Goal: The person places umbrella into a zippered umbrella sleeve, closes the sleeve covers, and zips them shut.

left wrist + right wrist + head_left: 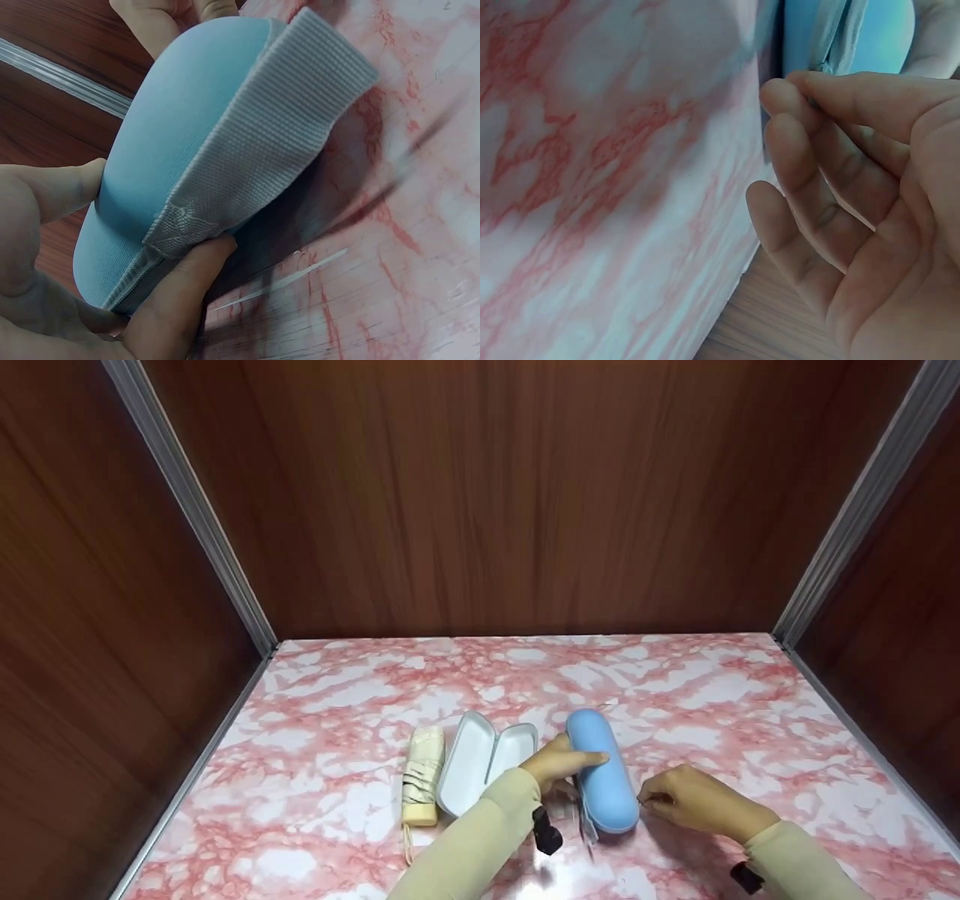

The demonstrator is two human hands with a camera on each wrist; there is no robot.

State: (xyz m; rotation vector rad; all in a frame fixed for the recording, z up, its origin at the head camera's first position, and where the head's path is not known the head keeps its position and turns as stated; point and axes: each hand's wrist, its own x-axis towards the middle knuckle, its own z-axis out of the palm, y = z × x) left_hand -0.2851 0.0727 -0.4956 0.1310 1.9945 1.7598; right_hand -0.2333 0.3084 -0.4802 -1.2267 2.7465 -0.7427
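Note:
A long, rounded blue zip case point(600, 780) stands on the table, its grey fabric strap point(262, 127) on the left side. My left hand point(559, 761) grips it from the left, thumb on the blue shell and another finger at the strap's base in the left wrist view. At the case's near right side, my right hand point(686, 799) holds thumb and index finger pinched together. In the right wrist view those fingertips meet at the end of the zipper point(826, 64), over its pull, which they mostly hide. The other fingers are loosely bent.
Left of my left arm lies an open pale glasses case point(465, 769) with its two halves spread. Beside it is a folded cream umbrella point(424, 772) with a yellow handle and cord. Brown wood-grain panels point(480, 510) enclose the pink-and-white marbled table point(322, 780).

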